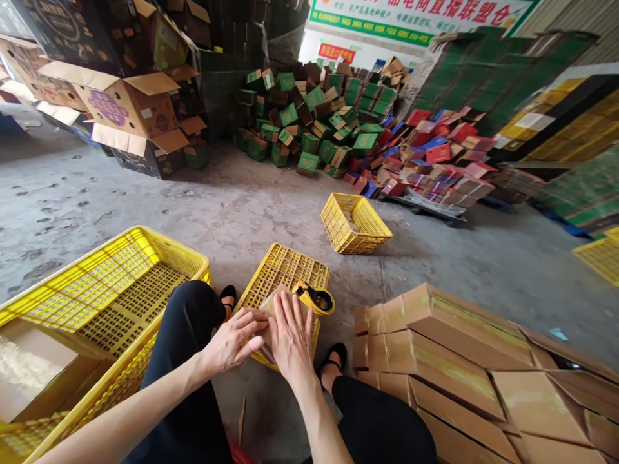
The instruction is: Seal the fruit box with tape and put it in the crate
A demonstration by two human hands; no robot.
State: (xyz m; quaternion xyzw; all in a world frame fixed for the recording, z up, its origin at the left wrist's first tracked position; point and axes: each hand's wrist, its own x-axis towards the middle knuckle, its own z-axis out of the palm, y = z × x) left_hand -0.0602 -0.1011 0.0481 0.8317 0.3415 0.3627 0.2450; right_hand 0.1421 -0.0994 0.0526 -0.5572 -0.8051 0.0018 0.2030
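A small cardboard box (273,298) lies on a yellow plastic crate (289,263) that appears turned upside down between my feet. My right hand (293,338) rests flat on the box, fingers stretched out. Beside it, my left hand (238,340) lies along the box's left side, its fingers extended and its thumb apart. Much of the box is hidden under both hands. Just right of my right fingertips, a yellow tape dispenser (314,299) sits on the crate's right edge; neither hand holds it.
On the left stands a large yellow crate (140,283) with a cardboard box (36,367) inside. Flattened cartons (454,348) are stacked at the right. A smaller yellow crate (355,225) stands ahead. Farther back are heaped green boxes (309,129), red boxes (438,153) and large open cartons (120,106).
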